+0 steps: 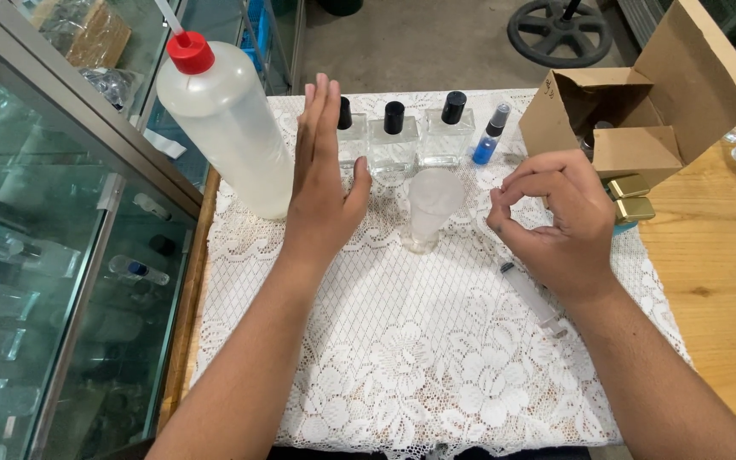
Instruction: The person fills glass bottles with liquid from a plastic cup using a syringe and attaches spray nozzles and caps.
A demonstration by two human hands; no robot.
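From the head camera, the left hand (324, 183) is held flat and open, fingers straight, empty, just beside a large translucent squeeze bottle (230, 119) with a red cap, which holds clear liquid. The right hand (555, 217) is loosely curled, thumb and fingertips pinched, gripping nothing visible. Between the hands stands one frosted cup (429, 209); whether it holds anything I cannot tell. Behind it are three square glass bottles (395, 140) with black caps and one small blue spray vial (488, 140). One syringe (530, 294) lies by the right wrist. An open cardboard box (641, 102) holds bottles.
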